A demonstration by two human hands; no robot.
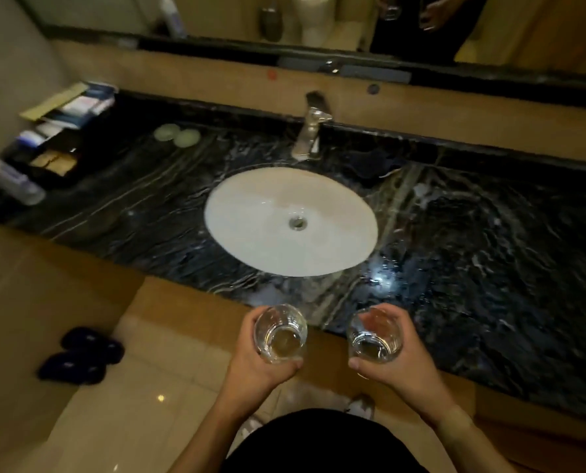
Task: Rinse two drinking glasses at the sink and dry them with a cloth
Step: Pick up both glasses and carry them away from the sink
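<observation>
1. The person is standing at the near edge of the dark marble surface (489,233), holding one drinking glass in each hand. The left hand (254,367) is wrapping its fingers (250,322) around the left glass (280,334); the right hand (397,367) is curling its fingers (392,314) around the right glass (375,336). Both glasses are being held upright, mouths up, just short of the surface's near edge and apart from each other.

2. Judging by this, the rinsing step is only beginning: no water is running from the tap (310,131), and the white sink (250,199) is sitting beyond the glasses, not yet reached.

3. The next move is likely calling for both glasses to be carried forward over the sink, and for one hand to be freed to work the tap, perhaps by setting a glass on the surface beside the bowl.

4. Room is looking generous on the right, where a broad stretch of bare marble is lying between the sink and the far wall ledge. On the left the surface is narrower, with two pale round things (177,134) and a tray of toiletries (62,131) standing near the far left corner, well apart from the sink.

5. No drying cloth is showing plainly here; a dark patch just right of the tap is too blurred to name.

6. Slippers (83,356) are lying on the floor to the left, clear of the person's stance.
</observation>
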